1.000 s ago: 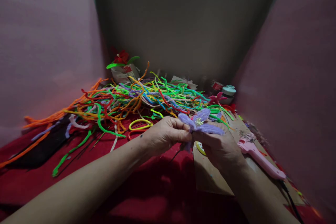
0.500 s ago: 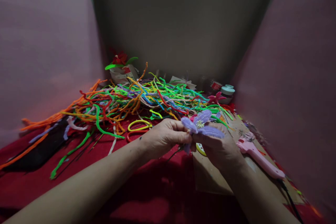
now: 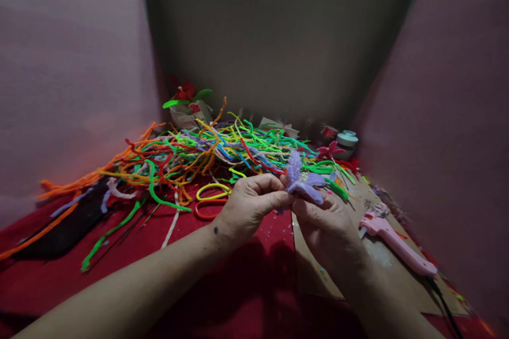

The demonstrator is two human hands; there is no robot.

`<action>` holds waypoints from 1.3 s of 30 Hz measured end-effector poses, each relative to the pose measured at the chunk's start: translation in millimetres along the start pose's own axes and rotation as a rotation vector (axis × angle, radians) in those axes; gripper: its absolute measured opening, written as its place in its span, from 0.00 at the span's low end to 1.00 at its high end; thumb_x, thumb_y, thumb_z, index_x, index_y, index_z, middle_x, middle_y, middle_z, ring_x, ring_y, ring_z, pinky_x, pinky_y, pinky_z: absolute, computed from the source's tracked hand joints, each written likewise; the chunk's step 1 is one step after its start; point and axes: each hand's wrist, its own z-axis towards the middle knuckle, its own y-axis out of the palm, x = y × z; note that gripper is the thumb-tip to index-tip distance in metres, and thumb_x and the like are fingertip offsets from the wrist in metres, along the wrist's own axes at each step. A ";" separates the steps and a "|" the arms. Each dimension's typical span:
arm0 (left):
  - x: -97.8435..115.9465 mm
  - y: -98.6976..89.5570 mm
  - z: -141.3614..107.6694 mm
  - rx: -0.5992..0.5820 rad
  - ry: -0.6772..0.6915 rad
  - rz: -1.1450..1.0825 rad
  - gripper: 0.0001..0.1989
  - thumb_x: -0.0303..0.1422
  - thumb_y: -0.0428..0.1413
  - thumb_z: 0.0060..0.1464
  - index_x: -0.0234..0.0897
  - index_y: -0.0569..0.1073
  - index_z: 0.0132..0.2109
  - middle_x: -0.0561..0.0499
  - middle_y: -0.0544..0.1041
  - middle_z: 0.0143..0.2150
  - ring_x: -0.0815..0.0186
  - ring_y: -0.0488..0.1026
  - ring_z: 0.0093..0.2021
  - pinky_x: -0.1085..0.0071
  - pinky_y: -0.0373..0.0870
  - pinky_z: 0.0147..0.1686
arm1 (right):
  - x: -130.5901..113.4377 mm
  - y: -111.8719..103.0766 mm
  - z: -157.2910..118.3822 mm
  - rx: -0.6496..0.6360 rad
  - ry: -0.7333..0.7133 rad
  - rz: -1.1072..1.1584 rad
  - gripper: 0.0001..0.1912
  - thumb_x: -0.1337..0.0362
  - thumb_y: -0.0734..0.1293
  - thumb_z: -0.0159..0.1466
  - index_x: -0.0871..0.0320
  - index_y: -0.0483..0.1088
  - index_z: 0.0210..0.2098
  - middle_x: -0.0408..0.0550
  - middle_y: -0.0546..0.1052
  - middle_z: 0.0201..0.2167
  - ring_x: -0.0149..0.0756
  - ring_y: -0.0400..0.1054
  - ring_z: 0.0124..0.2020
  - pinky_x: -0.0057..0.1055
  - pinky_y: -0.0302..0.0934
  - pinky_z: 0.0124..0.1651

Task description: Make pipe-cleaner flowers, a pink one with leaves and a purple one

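A purple fuzzy flower (image 3: 305,179) with pale yellow bits at its centre is held between both hands, right of the middle of the view. My left hand (image 3: 254,202) pinches its left side between thumb and fingers. My right hand (image 3: 328,217) is closed on the flower from below and the right, its thumb near the other thumb. The flower's underside is mostly hidden by the fingers. Scissors with yellow and red handles (image 3: 210,193) lie just left of my left hand, partly covered by it.
A tangled heap of coloured fuzzy stems (image 3: 222,145) spreads behind the hands. A pink glue gun (image 3: 397,243) lies on a brown board (image 3: 318,270) at right. Farther back are a lidded jar (image 3: 347,143), a pink flower (image 3: 329,151) and a red flower (image 3: 183,91). Red cloth (image 3: 234,286) covers the table.
The flower has turned in the fingers, with one petal now pointing up. My right hand has shifted its hold lower on the flower. The whole view has moved slightly.
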 end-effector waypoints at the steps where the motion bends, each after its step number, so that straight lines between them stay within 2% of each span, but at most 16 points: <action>1: 0.8 0.7 -1.2 0.033 0.026 0.056 0.09 0.32 0.62 0.45 0.33 0.72 0.24 0.55 0.69 0.22 0.73 0.64 0.25 0.74 0.62 0.29 | 1.4 1.0 -0.9 0.009 -0.002 0.007 0.09 0.62 0.75 0.45 0.52 0.79 0.28 0.44 0.78 0.28 0.36 0.69 0.31 0.36 0.65 0.42; 6: -0.5 2.1 -7.3 0.125 0.213 0.343 0.06 0.31 0.60 0.48 0.34 0.73 0.27 0.54 0.71 0.25 0.71 0.65 0.28 0.75 0.63 0.30 | 9.7 6.5 -4.9 0.059 -0.057 0.005 0.04 0.65 0.73 0.50 0.53 0.77 0.27 0.42 0.77 0.31 0.35 0.68 0.35 0.35 0.63 0.45; 11: -0.1 4.0 -10.5 0.152 0.315 0.406 0.05 0.29 0.60 0.49 0.35 0.72 0.27 0.54 0.73 0.27 0.71 0.67 0.28 0.75 0.65 0.32 | 14.0 9.5 -7.4 0.108 -0.059 -0.006 0.04 0.63 0.72 0.52 0.51 0.77 0.30 0.41 0.76 0.31 0.34 0.67 0.36 0.32 0.63 0.45; 16: -0.2 5.3 -10.9 0.133 0.356 0.441 0.07 0.30 0.59 0.51 0.36 0.71 0.26 0.52 0.75 0.29 0.70 0.70 0.29 0.75 0.66 0.33 | 19.7 4.4 -6.1 0.112 -0.077 -0.013 0.05 0.64 0.71 0.54 0.50 0.77 0.32 0.42 0.77 0.34 0.36 0.68 0.36 0.34 0.64 0.43; 23: -0.5 0.6 -7.7 0.024 0.390 0.579 0.04 0.28 0.56 0.53 0.34 0.73 0.31 0.50 0.74 0.30 0.68 0.70 0.32 0.72 0.66 0.36 | 18.4 4.8 -2.7 0.068 -0.042 0.118 0.07 0.66 0.71 0.54 0.52 0.78 0.33 0.43 0.78 0.33 0.35 0.69 0.37 0.30 0.64 0.41; 26: 2.6 1.4 -7.6 -0.034 0.327 0.491 0.04 0.28 0.55 0.53 0.32 0.74 0.33 0.49 0.74 0.32 0.68 0.70 0.34 0.71 0.66 0.38 | 14.7 3.8 -0.4 0.059 -0.044 0.104 0.06 0.64 0.72 0.52 0.53 0.79 0.31 0.44 0.78 0.30 0.36 0.70 0.35 0.32 0.64 0.42; 29: 3.1 2.8 -6.9 -0.069 0.165 0.273 0.03 0.27 0.55 0.53 0.32 0.74 0.35 0.51 0.74 0.33 0.69 0.69 0.35 0.72 0.66 0.40 | 11.5 1.3 1.8 0.083 -0.039 0.078 0.06 0.63 0.73 0.50 0.52 0.79 0.29 0.43 0.78 0.29 0.35 0.68 0.34 0.31 0.63 0.40; 32: -0.1 2.7 -4.3 -0.103 0.022 0.035 0.02 0.27 0.56 0.52 0.32 0.73 0.34 0.54 0.72 0.30 0.73 0.66 0.31 0.75 0.64 0.36 | 7.8 0.6 2.8 0.099 -0.039 0.043 0.05 0.63 0.75 0.48 0.54 0.78 0.26 0.42 0.75 0.25 0.31 0.64 0.28 0.29 0.62 0.34; 36: -4.1 1.8 -1.2 -0.155 -0.046 -0.092 0.04 0.29 0.57 0.52 0.32 0.72 0.34 0.54 0.71 0.29 0.73 0.66 0.29 0.75 0.64 0.33 | 3.9 0.8 3.0 0.058 -0.038 0.034 0.06 0.63 0.75 0.48 0.57 0.75 0.21 0.41 0.70 0.20 0.28 0.60 0.23 0.27 0.58 0.27; 39: -4.4 1.6 -1.0 -0.216 -0.072 -0.113 0.06 0.33 0.57 0.54 0.32 0.71 0.35 0.51 0.73 0.29 0.70 0.69 0.28 0.73 0.65 0.29 | 3.2 -1.6 3.1 -0.006 -0.005 0.043 0.06 0.63 0.74 0.50 0.57 0.74 0.22 0.39 0.66 0.17 0.27 0.57 0.20 0.27 0.55 0.22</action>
